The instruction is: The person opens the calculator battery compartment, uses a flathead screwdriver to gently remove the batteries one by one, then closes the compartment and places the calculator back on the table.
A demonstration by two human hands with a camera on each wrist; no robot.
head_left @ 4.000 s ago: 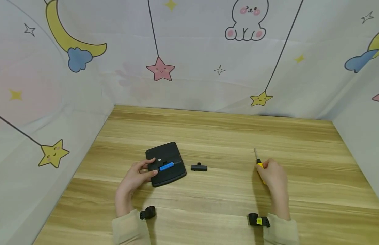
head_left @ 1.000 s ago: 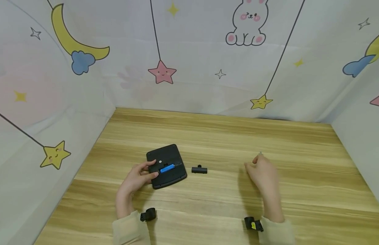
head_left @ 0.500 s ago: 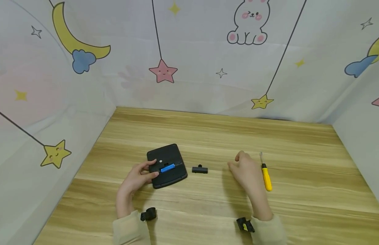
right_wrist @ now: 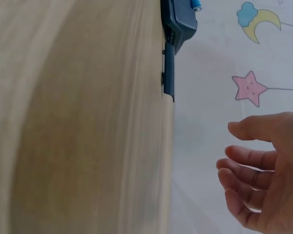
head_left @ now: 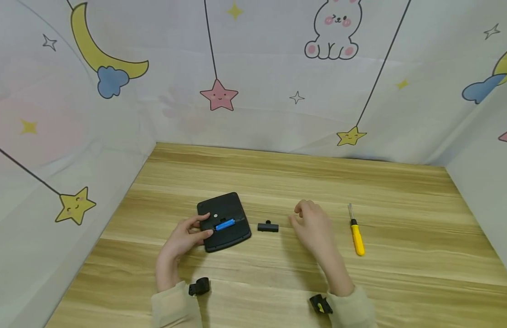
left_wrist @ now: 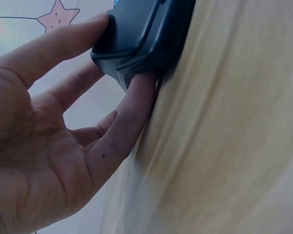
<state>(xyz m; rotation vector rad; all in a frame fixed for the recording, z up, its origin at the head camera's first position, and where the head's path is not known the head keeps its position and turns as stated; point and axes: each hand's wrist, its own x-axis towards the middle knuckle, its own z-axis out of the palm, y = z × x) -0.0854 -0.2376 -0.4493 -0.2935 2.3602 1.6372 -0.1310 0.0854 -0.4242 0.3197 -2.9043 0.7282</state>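
A black calculator (head_left: 232,207) lies face down at the left, its battery compartment uncovered and a blue battery (head_left: 225,224) in it. My left hand (head_left: 182,238) grips its left edge; in the left wrist view, one fingertip rests on top and another finger reaches under the edge. To the right of the calculator sits the small black battery cover (head_left: 268,227). My right hand (head_left: 314,228), fingers loosely curled and holding nothing, hovers just right of that cover. A screwdriver (head_left: 357,239) with a yellow handle lies on the table beyond the right hand, its tip pointing away from me.
The wood-grain table (head_left: 253,278) ends at the back against a white cloth (head_left: 261,127) printed with stars, a moon and a rabbit. The cloth also stands along the left and right sides. A black wrist camera (head_left: 200,286) sits at my left cuff.
My right hand first held the screwdriver, then let it go on the table and moved left, close to the battery cover. The left hand has kept its grip on the calculator.
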